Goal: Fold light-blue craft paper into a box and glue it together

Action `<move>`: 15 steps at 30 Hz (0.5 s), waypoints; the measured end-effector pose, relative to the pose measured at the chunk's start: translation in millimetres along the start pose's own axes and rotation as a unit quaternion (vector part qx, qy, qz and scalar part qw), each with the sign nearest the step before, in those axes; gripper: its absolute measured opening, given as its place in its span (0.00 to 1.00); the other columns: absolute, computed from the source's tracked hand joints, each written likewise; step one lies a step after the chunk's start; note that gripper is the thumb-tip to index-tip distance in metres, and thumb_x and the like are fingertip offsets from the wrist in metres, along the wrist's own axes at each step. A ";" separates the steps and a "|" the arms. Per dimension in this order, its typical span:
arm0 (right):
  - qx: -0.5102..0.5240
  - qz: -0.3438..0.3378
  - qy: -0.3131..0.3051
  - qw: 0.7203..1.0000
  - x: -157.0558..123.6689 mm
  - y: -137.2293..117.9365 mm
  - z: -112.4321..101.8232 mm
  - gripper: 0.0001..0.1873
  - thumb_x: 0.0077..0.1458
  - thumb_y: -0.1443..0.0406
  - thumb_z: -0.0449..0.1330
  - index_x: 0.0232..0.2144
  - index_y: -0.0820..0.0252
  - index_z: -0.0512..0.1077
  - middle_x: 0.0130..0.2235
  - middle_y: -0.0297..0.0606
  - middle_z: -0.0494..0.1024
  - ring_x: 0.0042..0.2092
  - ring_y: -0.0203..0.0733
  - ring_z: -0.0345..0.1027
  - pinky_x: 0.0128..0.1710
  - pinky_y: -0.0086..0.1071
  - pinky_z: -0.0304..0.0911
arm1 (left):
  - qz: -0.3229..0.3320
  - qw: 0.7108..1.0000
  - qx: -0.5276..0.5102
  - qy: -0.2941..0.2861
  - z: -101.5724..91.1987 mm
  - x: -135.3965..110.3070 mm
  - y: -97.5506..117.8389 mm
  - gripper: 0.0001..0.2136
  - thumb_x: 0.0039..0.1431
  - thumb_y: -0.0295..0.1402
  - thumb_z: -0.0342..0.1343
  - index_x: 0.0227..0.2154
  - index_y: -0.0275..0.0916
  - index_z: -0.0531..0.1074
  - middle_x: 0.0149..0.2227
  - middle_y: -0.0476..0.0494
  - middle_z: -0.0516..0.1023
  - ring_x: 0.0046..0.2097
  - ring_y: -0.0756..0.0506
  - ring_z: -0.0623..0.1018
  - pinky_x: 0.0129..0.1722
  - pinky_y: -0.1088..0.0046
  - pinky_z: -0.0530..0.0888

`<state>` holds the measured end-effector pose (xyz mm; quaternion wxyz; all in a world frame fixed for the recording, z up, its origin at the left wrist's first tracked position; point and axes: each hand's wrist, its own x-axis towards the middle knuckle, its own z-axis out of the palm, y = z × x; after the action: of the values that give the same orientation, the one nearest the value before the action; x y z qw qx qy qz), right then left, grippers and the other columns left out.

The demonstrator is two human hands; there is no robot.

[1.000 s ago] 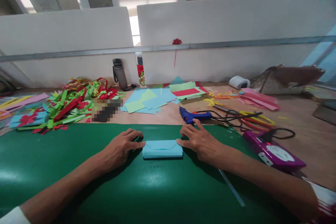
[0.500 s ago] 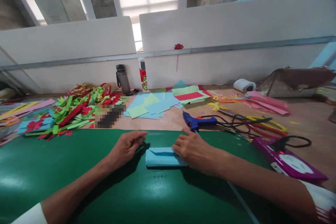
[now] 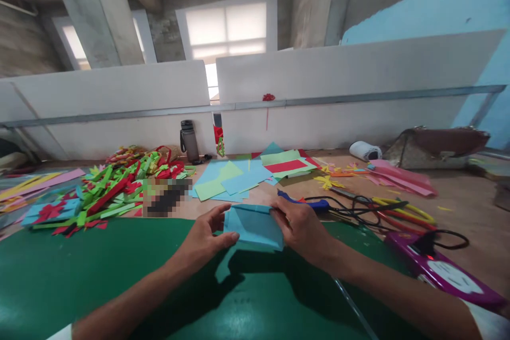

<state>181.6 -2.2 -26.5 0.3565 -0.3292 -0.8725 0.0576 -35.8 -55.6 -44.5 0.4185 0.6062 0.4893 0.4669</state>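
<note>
A folded light-blue paper piece [image 3: 255, 227] is lifted off the green cutting mat [image 3: 79, 281] and tilted up toward me. My left hand [image 3: 205, 239] pinches its left edge with thumb and fingers. My right hand [image 3: 300, 226] grips its right edge, fingers curled over the top. A shadow and bluish reflection of the paper lie on the mat beneath. Both forearms reach in from the bottom of the view.
A blue glue gun [image 3: 314, 203] lies just behind my right hand, with scissors [image 3: 398, 210] and black cables beside it. A purple power strip [image 3: 442, 268] sits at the right. Coloured paper sheets [image 3: 239, 178], a heap of cut strips [image 3: 115, 186] and a grey bottle [image 3: 189, 141] stand behind.
The blue paper lay flat on the mat under my fingertips; both hands have now picked it up and tilted it. The camera has also tipped upward.
</note>
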 end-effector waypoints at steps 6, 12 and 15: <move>0.249 0.137 0.012 0.959 3.3 0.8 5.1 0.10 0.56 0.63 0.49 0.25 0.59 0.63 0.23 0.29 0.63 0.26 0.33 0.56 0.26 0.26 0.54 | 0.045 0.996 0.036 0.073 10.0 9.1 -9.7 0.33 0.46 0.29 0.58 0.56 0.35 0.55 0.37 0.42 0.73 0.34 0.47 0.73 0.32 0.72 0.72; 0.334 0.199 0.021 0.921 -1.0 10.3 17.9 0.10 0.53 0.60 0.52 0.25 0.60 0.63 0.22 0.27 0.60 0.24 0.32 0.53 0.23 0.27 0.52 | 0.232 0.936 0.241 0.109 7.2 1.6 -23.3 0.27 0.52 0.26 0.55 0.55 0.43 0.56 0.50 0.41 0.67 0.46 0.45 0.71 0.41 0.70 0.70; 0.325 0.212 0.028 0.921 -4.0 11.5 19.1 0.10 0.53 0.60 0.52 0.26 0.60 0.64 0.22 0.28 0.61 0.24 0.32 0.53 0.23 0.27 0.52 | 0.269 0.922 0.259 0.102 9.0 1.1 -27.7 0.19 0.52 0.25 0.54 0.48 0.42 0.60 0.50 0.40 0.67 0.49 0.44 0.69 0.40 0.71 0.70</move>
<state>177.3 6.9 -46.8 0.4475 -0.3743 -0.7051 0.4031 -32.5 -50.2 -73.0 0.0534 0.7516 0.4518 0.4777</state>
